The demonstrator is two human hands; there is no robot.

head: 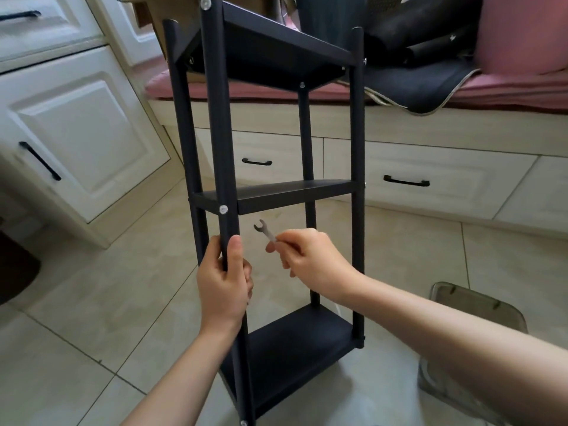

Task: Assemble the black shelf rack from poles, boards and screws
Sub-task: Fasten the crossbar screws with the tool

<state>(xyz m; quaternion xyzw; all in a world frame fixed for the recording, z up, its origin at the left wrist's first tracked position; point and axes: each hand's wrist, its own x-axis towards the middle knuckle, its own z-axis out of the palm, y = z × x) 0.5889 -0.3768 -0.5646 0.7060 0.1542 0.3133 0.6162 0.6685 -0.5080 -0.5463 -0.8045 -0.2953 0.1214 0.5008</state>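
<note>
Black shelf rack (270,192), three boards fitted, upright on tiled floor (92,302); left hand (226,281) grips near pole (226,179), right hand (307,256) pinches small wrench (266,230); step: screw tightening, apparently final; next: seat wrench on middle-board screw (223,209).

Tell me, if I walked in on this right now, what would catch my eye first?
First, the tall black shelf rack in the middle of the view, with three boards already fixed between its poles. The left hand grips the near pole below the middle board, and the right hand pinches a small silver wrench just beside it, near a screw at that board's corner.
</note>
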